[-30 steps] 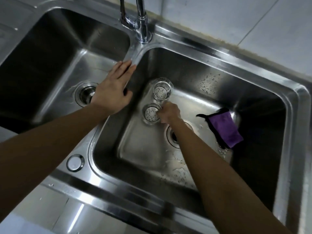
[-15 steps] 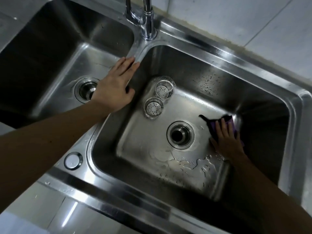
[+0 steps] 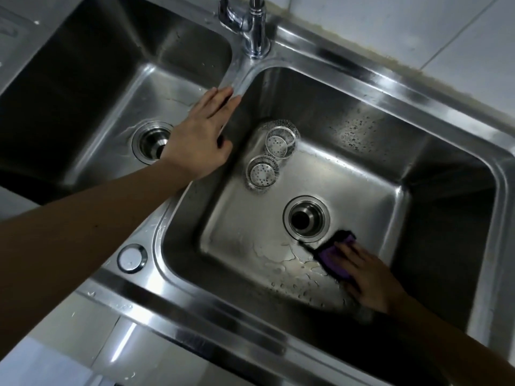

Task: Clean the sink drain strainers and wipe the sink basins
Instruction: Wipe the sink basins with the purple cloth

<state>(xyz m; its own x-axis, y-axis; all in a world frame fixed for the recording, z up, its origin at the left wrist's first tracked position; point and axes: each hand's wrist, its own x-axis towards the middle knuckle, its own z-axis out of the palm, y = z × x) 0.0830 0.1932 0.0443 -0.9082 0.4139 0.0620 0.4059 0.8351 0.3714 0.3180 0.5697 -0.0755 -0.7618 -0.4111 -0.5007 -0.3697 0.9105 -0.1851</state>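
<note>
Two round perforated metal strainers lie on the floor of the right basin (image 3: 362,174), one (image 3: 280,141) behind the other (image 3: 262,172), near its left wall. The right drain (image 3: 306,219) and the left basin's drain (image 3: 152,142) both stand without strainers. My right hand (image 3: 367,277) presses flat on a purple cloth (image 3: 334,253) on the wet basin floor, just right of and nearer than the right drain. My left hand (image 3: 202,137) rests flat, fingers together, on the divider (image 3: 237,82) between the two basins, holding nothing.
A chrome faucet (image 3: 255,26) rises at the back of the divider. A round cap (image 3: 132,258) sits on the front rim. Water pools on the right basin floor (image 3: 289,263) in front of the drain. White tiled wall at the back right.
My right hand left the strainers, reached the purple cloth at the right of the basin, and has dragged it nearer and toward the drain. My left hand stays on the divider.
</note>
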